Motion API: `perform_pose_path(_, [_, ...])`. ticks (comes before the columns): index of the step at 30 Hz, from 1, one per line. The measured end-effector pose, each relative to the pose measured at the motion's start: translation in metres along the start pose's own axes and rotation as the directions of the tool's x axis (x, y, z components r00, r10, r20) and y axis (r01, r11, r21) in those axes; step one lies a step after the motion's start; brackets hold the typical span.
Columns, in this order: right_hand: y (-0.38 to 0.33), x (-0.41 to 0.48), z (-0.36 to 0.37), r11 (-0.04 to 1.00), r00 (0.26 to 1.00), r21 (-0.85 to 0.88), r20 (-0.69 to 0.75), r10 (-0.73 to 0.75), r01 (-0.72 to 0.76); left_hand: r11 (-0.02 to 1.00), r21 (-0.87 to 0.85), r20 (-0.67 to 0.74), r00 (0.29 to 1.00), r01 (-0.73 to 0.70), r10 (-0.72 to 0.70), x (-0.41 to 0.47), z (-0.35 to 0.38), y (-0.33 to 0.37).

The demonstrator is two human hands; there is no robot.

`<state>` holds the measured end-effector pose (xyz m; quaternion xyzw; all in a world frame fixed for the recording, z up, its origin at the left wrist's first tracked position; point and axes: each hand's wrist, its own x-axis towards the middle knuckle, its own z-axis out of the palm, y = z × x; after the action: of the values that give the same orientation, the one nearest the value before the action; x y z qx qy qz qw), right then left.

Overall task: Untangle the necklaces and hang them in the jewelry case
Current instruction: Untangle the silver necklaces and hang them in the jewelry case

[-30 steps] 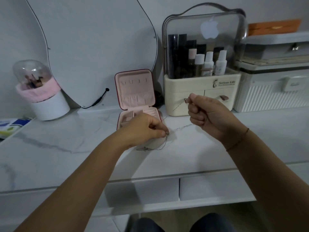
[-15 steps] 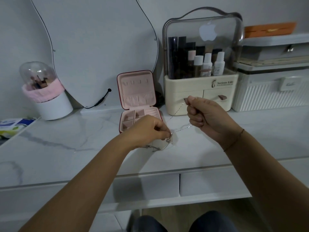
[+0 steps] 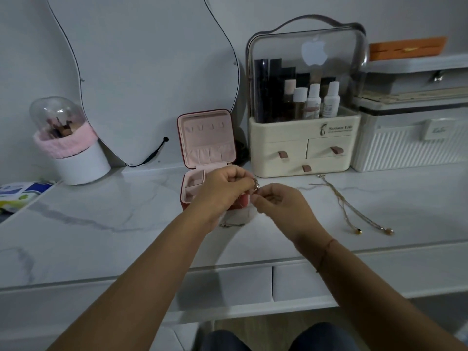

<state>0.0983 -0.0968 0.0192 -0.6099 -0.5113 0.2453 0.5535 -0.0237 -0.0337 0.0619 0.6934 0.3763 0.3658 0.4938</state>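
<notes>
Left forearm (image 3: 152, 264) and right forearm (image 3: 369, 287) are bare, a thin reddish cord bracelet (image 3: 326, 252) rings the right wrist, dark trousers (image 3: 321, 338) cover the knees

At centre frame the left hand (image 3: 222, 188) hides the case's (image 3: 206, 140) right half, and the chain (image 3: 255, 184) it pinches is too fine to trace.
</notes>
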Motion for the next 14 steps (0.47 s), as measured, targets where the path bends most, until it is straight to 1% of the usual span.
perform_pose_path(2, [-0.0006,-0.0009,0.0041,0.998,1.000,0.066,-0.015,0.004,-0.003,1.000,-0.010,0.009,1.000,0.010,-0.010,-0.0003,0.0032,0.0006])
perform_pose_path(4, [-0.0013,-0.0005,0.0045,0.989,0.998,0.147,-0.060,0.017,-0.008,0.999,-0.015,0.011,0.999,0.031,-0.030,0.0007,0.0056,-0.0002])
perform_pose_path(6, [-0.0024,-0.0006,0.0030,0.981,0.996,0.194,-0.089,0.025,-0.007,0.998,-0.026,0.016,0.999,0.053,-0.052,0.0016,0.0074,-0.0008])
perform_pose_path(10, [-0.0012,-0.0002,-0.0018,0.976,0.993,0.218,-0.108,0.050,-0.025,0.998,-0.007,0.021,0.998,0.058,-0.057,0.0029,0.0092,-0.0025])
perform_pose_path(14, [-0.0029,0.0002,-0.0049,0.976,0.995,0.219,-0.096,0.018,0.003,0.998,0.032,0.046,0.998,0.049,-0.050,0.0063,0.0102,-0.0081])
